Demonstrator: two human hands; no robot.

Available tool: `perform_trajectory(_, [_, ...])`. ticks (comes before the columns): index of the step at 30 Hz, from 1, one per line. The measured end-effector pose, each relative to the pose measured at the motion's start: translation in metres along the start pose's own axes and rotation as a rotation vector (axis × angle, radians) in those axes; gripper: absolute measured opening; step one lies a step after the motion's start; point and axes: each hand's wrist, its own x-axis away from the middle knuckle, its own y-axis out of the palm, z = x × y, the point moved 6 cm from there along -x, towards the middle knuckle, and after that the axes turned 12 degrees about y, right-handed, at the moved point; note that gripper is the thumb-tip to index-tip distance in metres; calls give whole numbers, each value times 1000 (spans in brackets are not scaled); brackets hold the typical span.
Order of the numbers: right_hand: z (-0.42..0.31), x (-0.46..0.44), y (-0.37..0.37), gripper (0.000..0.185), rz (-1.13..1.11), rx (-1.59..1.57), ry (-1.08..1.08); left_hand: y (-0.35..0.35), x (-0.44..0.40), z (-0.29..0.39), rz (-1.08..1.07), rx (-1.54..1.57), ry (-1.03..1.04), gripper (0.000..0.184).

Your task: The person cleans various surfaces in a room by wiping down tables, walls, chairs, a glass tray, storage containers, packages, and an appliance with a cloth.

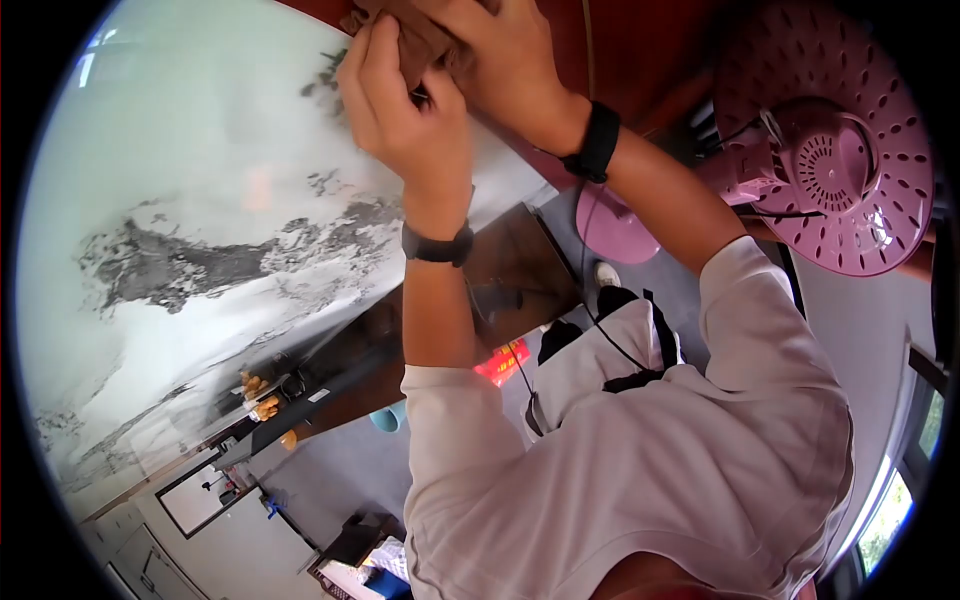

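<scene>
Near the top edge of the head view, a crumpled piece of brown cloth [425, 45] is held between both hands, and part of it runs out of the frame. My left hand [405, 110] has its fingers bent and closed on the cloth's near side. My right hand [510, 75] grips it from the other side, with its fingertips partly hidden. Each wrist wears a black band. Beneath and beyond the hands is a reddish-brown surface [555, 30].
A pink fan [835, 170] stands close to my right forearm. A thin cable [590, 60] runs down past my right wrist. On the left is a pale glossy panel [190, 180] with an ink-landscape pattern. Lower down are a dark cabinet [350, 395] and a light-blue bin [388, 417].
</scene>
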Motion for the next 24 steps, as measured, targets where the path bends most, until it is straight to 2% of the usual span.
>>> perform_trajectory(1, [6, 11, 5, 46, -49, 46, 18, -1, 14, -1, -15, -4, 2, 40])
perform_trajectory(3, [24, 33, 17, 45, 15, -7, 5, 1, 39, -2, -32, -5, 19, 39])
perform_trajectory(7, [55, 75, 34, 38, 18, 41, 69, 4, 74, 0, -125, 45, -128, 36])
perform_trajectory(10, [82, 109, 40, 33, -106, 14, 284, 8, 109, 2, -242, 79, -219, 33])
perform_trajectory(13, [112, 170, 38, 32, -236, 137, 407, 16, 171, 6, -595, 88, -444, 37])
perform_trajectory(16, [130, 249, 26, 30, -415, 251, 639, 8, 253, 21, -794, 208, -670, 35])
perform_trajectory(17, [133, 277, 18, 32, -413, 234, 632, 0, 268, 39, -928, 179, -672, 38])
perform_trajectory(18, [126, 297, 0, 31, -419, 221, 673, -9, 278, 60, -965, 199, -608, 37])
perform_trajectory(21, [107, 376, -53, 29, -526, 265, 813, -40, 326, 121, -1190, 326, -651, 40])
perform_trajectory(24, [74, 451, -107, 28, -536, 352, 930, -76, 381, 184, -1275, 541, -647, 43])
